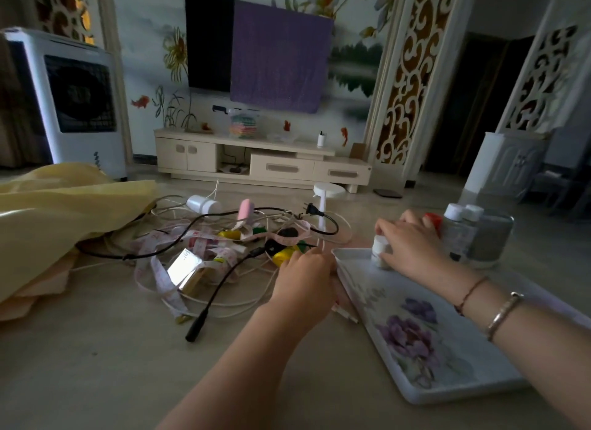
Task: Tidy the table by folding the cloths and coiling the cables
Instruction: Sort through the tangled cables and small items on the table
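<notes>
White plastic jar [380,250] gripped on smooth floral tray [447,349].

Far left: white air cooler [68,87] with dark grille, standing upright. Far centre wall: black TV [209,42], right part covered by purple drape [281,57]; painted flower and fish mural [166,77] around. Below: cream TV stand [262,161], bearing clear tub [243,124] of coloured items and small white bottle [321,139]. Right of wall: carved lattice panel [412,74]; further right, white cabinet [511,161]. Near right: floral tray [425,340], flat. Beyond tray's far right corner: two clear white-capped bottles [460,228], red cap [433,220] just beside, grey jar [492,237]. Mid-scene: small white stand [327,194], upright; dark flat item [387,193] further right.
</notes>
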